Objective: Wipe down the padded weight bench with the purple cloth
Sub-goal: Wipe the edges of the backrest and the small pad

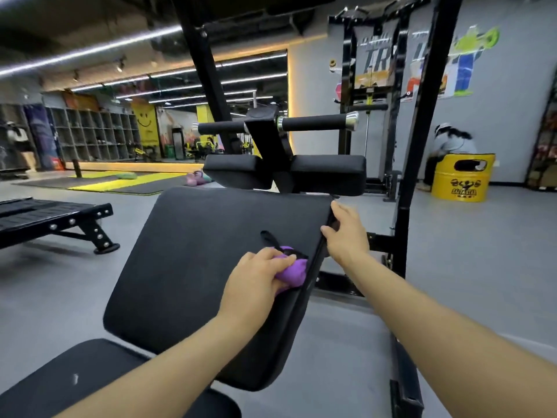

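- Grey gym flooring spreads around the padded weight bench, whose tilted black back pad fills the middle of the view, with a lower seat pad nearer the camera.
- On the back pad, close to its right edge and about halfway up, sits the purple cloth, bunched into a wad.
- Over that cloth lies the left hand, fingers curled round the wad and pressing it onto the pad; most of the cloth shows beyond the fingertips, toward the pad's right edge.
- Just past the cloth, a black strap lies looped on the pad and runs under the wad toward the edge.
- At the pad's upper right edge, the right hand grips the rim, thumb on top and fingers wrapped around the side, apparently steadying the bench.
- Progress is hard to judge: the pad shows no wet streaks or marks, so which parts are already wiped cannot be told. The cloth works the right margin; the broad left side, the seat pad and the two upper cushions plausibly remain.
- Beyond the bench's far end stand a black rack frame and a yellow drum; left of the bench lies a flat bench.
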The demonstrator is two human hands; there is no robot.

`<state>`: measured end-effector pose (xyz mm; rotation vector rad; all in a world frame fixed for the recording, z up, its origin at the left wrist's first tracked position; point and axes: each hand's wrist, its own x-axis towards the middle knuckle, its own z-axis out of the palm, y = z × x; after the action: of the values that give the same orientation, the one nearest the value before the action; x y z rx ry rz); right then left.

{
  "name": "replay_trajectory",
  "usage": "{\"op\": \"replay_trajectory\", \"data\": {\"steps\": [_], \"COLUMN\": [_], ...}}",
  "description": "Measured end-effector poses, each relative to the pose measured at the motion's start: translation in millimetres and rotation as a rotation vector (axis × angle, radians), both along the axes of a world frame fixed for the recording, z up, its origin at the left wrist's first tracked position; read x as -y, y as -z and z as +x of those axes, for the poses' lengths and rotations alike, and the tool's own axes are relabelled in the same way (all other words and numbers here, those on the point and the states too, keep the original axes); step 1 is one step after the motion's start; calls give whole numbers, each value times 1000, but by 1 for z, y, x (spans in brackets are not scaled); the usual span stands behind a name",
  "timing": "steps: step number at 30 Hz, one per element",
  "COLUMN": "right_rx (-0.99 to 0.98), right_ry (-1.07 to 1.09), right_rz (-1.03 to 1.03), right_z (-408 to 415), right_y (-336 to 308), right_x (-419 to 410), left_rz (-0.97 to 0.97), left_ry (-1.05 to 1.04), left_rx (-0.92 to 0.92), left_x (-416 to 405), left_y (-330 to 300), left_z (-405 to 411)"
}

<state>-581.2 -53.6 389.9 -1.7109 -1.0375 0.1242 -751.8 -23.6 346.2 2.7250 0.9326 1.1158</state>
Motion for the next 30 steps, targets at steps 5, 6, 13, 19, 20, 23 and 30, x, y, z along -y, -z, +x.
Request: {"op": "replay_trajectory", "data": {"steps": [5, 6, 13, 19, 20, 23, 30], "right_rx": [54, 67, 70, 72, 75, 86, 69], "right_ry": [-5, -6, -4, -11, -18, -42, -43], "right_rz": [31, 36, 43, 40, 46, 54, 63], "right_z": [1, 1, 8, 11, 11, 12, 15], "right_y": [6, 7, 9, 10, 10, 11, 12], "right_x": [-3, -3, -5, -7, -6, -5, -5], "left_rz": [-5, -14, 37, 69, 45, -35, 44], "left_ry": [-141, -162, -45, -117, -153, -256, -12], "left_rx": [122, 138, 66, 81, 114, 128, 49], "left_x": [-38, -45, -36, -55, -63, -80, -32], "left_y": [-35, -43, -31, -44, -54, -82, -40], "left_z": [62, 74, 45, 64, 77, 112, 53]}}
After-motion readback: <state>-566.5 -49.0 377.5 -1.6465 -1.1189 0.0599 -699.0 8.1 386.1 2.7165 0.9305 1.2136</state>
